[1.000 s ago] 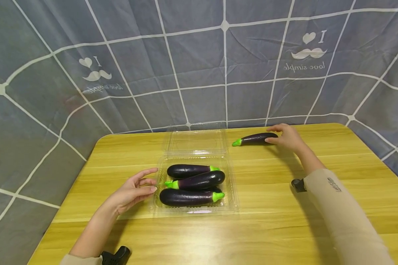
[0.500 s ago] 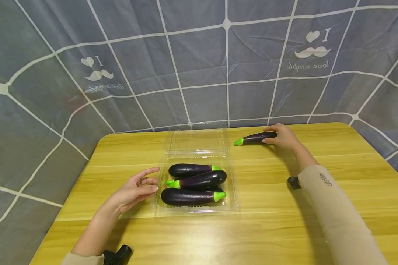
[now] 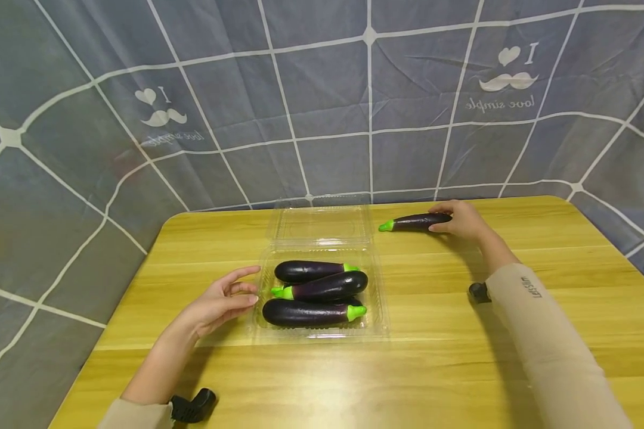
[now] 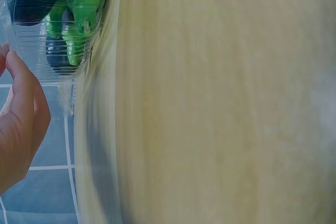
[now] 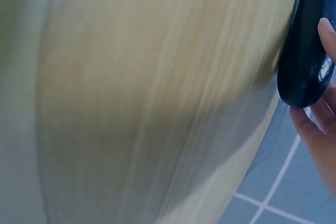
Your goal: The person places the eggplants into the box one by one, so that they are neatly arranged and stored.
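On the far right part of the table lies a dark purple eggplant with a green stem pointing left. My right hand grips its thick end, thumb on the near side and fingers on the far side; the right wrist view shows that rounded end of the eggplant between thumb and fingers. Several more eggplants are piled in a clear plastic clamshell box, one mostly hidden beneath the others. At the box's left side, my left hand has loosely bent fingers, fingertips at the rim.
The box's clear lid is folded back towards the far edge of the wooden table. A grey curtain with white lines hangs behind and around the table. Each wrist carries a black camera mount.
The view has shifted slightly. My right hand stays at the eggplant's thick end and my left hand stays beside the box; the eggplants have not visibly moved.
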`<state>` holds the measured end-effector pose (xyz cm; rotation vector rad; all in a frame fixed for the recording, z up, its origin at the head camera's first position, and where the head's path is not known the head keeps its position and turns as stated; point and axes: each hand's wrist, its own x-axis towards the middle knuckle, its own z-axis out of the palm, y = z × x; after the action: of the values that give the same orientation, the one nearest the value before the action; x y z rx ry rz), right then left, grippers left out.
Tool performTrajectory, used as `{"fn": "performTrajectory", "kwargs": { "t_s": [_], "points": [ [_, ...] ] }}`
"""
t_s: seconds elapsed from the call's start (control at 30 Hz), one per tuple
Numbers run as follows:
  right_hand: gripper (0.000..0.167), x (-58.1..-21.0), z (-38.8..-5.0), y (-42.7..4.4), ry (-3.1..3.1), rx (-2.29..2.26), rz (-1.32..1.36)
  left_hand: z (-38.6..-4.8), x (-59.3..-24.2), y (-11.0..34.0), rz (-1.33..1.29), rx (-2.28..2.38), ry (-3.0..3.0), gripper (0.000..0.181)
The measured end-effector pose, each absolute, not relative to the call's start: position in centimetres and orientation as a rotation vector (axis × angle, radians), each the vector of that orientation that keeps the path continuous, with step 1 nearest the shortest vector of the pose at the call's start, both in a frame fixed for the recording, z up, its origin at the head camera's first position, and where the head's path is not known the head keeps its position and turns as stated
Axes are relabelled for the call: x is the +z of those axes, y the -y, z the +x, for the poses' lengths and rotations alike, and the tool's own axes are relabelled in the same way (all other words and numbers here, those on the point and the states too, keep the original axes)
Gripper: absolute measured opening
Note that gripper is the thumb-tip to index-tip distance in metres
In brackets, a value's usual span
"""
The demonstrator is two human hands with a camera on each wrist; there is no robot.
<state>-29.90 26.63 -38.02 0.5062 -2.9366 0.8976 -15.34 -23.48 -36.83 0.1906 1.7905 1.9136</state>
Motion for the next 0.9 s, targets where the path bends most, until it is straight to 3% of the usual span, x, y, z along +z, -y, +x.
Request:
{"fn": "performTrajectory", "kwargs": {
  "t_s": [0.9],
  "points": [
    [0.044,-38.1,-26.7,-27.2,2.955,0.943,0.442,-15.3,-36.6,23.4,0.18,1.935,-1.773,0.065]
  ]
}}
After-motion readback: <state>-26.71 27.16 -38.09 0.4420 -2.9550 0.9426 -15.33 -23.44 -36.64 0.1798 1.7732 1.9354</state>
